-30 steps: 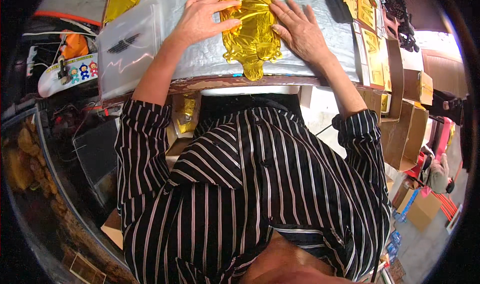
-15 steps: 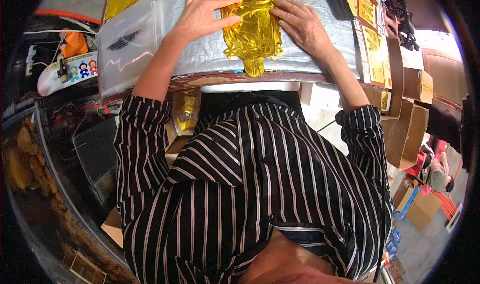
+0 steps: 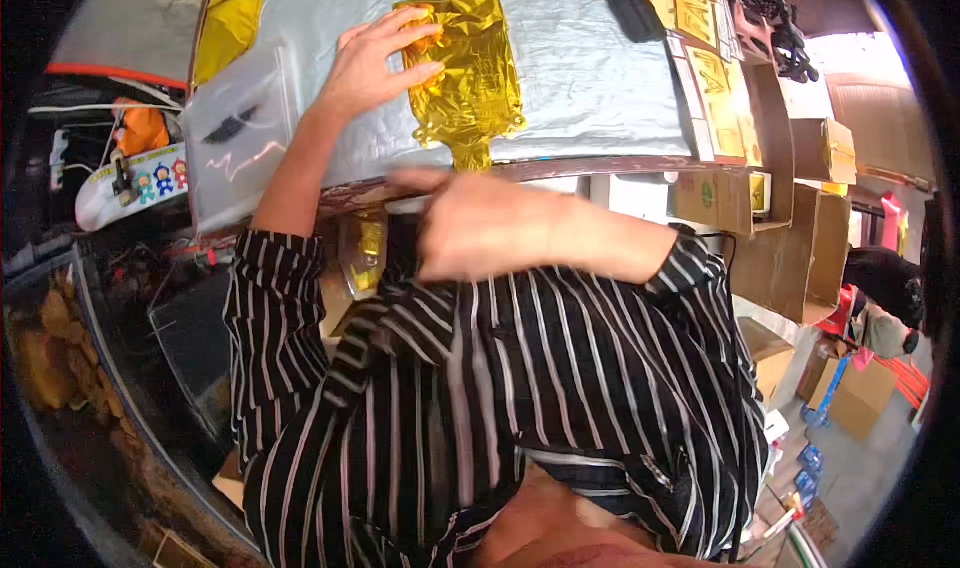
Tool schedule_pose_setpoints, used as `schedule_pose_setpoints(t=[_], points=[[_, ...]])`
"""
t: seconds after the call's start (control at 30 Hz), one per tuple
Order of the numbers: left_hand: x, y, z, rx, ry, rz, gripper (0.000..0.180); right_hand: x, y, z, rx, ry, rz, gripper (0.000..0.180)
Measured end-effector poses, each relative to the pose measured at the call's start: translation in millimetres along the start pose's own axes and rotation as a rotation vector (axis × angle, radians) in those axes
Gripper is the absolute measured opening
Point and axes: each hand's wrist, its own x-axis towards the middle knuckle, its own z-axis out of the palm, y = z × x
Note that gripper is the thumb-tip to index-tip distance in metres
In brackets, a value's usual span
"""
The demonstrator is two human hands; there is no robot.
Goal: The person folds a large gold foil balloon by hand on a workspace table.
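Our left hand (image 3: 375, 66) lies on the left side of the gold foil (image 3: 475, 73), fingers spread, thumb apart. The foil is shiny and crinkled, roughly rectangular, its narrow tab running down to the table's worn front edge; beneath it the silver sheet (image 3: 600, 98) looks softly wrinkled. Our right hand (image 3: 490, 223) blurs before our striped shirt (image 3: 570, 358); we cannot tell whether its fingers pinch anything. Leftward sits a glossy clear sleeve (image 3: 235, 158).
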Motion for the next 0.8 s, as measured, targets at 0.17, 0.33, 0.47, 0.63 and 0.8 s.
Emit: schedule_pose_setpoints(t=[0.17,0.33,0.47,0.63,0.8], points=[[-4.3,-0.6,-8.0,0.022,0.01,-0.011,0.051,-92.6,18.4,-60.3,-0.227,1.266,0.564,0.04],[19.1,18.6,-7.9,-0.004,-0.05,0.008,0.052,-229.8,114.2,-97.3,-0.507,1.185,0.415,0.032],[0.9,1.5,-6.2,-0.037,-0.03,-0.062,0.051,-33.7,8.8,-57.9,-0.227,0.587,0.284,0.028],[0.1,-3.2,-5.0,0.021,-0.008,-0.029,0.052,-52.9,47.2,-47.2,-0.139,0.963,0.336,0.04],[1.9,-4.1,-4.2,-0.048,-0.023,-0.037,0.054,-79.6,137.0,-63.8,-0.445,1.23,0.312,0.03]])
